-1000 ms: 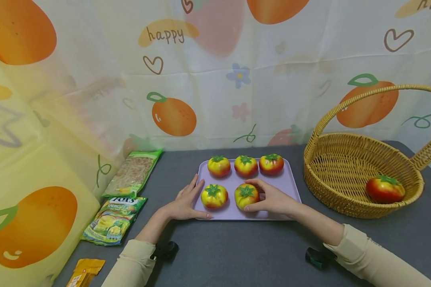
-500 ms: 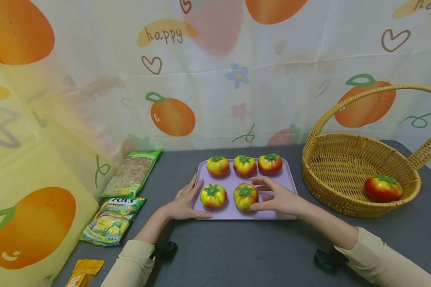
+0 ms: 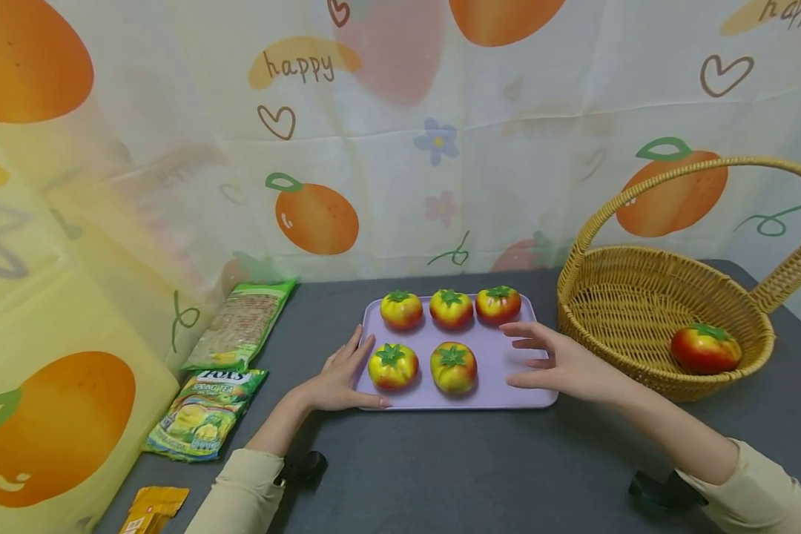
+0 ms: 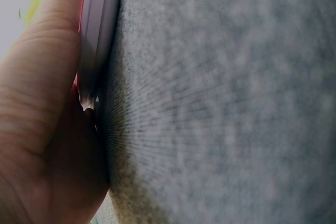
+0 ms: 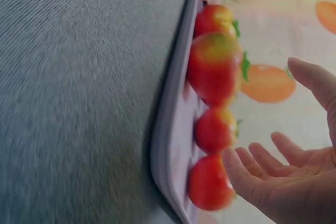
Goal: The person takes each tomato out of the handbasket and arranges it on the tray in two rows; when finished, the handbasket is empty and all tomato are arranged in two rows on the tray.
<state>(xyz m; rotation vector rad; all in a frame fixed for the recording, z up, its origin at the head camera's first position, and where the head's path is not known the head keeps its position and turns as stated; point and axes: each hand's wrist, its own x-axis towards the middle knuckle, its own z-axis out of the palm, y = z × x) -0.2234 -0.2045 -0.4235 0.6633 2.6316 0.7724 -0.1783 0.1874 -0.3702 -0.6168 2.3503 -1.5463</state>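
A lilac tray [image 3: 487,371] lies on the table with red-and-yellow toy tomatoes, three in the back row and two in front. My left hand [image 3: 337,378] rests at the tray's left end, fingers spread along the side and thumb at the front edge. In the left wrist view, the thumb [image 4: 39,72] lies over the tray rim [image 4: 100,24]. My right hand [image 3: 567,363] hovers over the tray's right end, fingers loosely bent and holding nothing. The front-row tomato [image 3: 454,368] nearest it stands apart from its fingertips. Another tomato [image 3: 706,348] sits inside the wicker basket [image 3: 621,371].
The basket stands right of the tray, its tall handle [image 3: 697,167] arching above. On the left lie a green-edged bag [image 3: 243,324], a green snack packet [image 3: 207,415] and an orange-yellow packet [image 3: 155,508]. A fruit-print cloth [image 3: 374,170] hangs behind the table.
My right hand has let go of the front-row tomato and moved right, away from it. The tomato stays on the tray. My left hand keeps its place at the tray.
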